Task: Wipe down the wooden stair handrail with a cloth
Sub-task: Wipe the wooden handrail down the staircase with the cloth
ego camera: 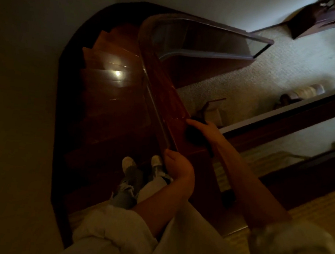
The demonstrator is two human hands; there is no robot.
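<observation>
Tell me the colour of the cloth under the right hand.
The cloth looks dark, nearly black, on the reddish-brown wooden handrail; head view, dim light.
</observation>
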